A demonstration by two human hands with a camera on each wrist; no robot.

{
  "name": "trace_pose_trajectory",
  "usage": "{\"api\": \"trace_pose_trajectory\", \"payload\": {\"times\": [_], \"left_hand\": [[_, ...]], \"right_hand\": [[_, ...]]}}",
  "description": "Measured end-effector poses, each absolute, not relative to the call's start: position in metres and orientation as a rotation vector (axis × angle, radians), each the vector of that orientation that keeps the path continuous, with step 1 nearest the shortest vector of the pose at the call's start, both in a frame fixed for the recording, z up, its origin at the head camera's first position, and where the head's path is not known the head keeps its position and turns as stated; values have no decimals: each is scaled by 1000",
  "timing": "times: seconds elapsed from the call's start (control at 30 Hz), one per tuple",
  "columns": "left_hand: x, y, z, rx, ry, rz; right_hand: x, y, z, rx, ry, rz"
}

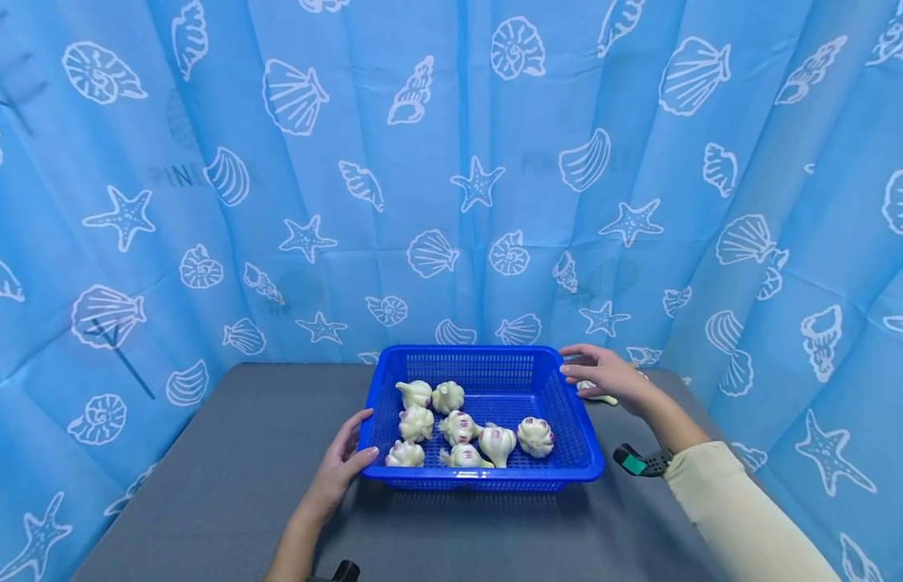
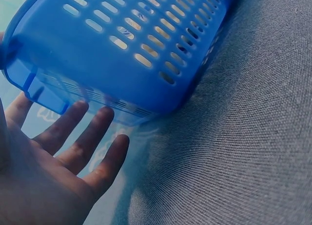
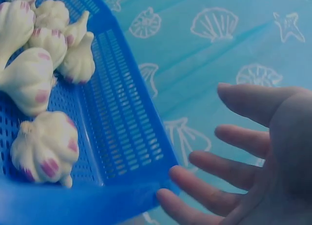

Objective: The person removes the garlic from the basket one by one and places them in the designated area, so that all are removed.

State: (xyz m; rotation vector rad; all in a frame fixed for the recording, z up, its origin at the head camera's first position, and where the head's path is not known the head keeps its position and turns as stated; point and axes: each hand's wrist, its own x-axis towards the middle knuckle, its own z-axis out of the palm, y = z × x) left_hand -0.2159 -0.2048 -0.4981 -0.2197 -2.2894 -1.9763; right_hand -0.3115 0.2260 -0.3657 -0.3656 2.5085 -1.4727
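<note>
A blue plastic basket (image 1: 483, 475) with slotted walls stands on the grey table, holding several garlic bulbs (image 1: 498, 444), white with pinkish-purple marks. At its left rim is my left hand (image 1: 339, 465), thumb by the front corner. The left wrist view shows those fingers (image 2: 100, 122) spread and fairly straight along the outside of the basket wall (image 2: 141, 59). My right hand (image 1: 613, 378) is beside the far right corner, fingers extended toward the rim. In the right wrist view, its fingertips (image 3: 165, 195) lie close to the basket's corner; contact is unclear.
Another pale garlic piece (image 1: 600, 398) lies on the table right of the basket, partly hidden by my right hand. Grey cloth covers the table (image 1: 225, 485). Behind and on both sides hangs a blue curtain (image 1: 451, 218) with white shells and starfish.
</note>
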Motion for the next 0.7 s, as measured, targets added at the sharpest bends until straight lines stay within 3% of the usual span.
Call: {"api": "trace_pose_trajectory", "payload": {"times": [0.7], "left_hand": [[-216, -205, -498, -232, -2294, -1975]], "right_hand": [[-327, 182, -364, -332, 2283, -1209]]}}
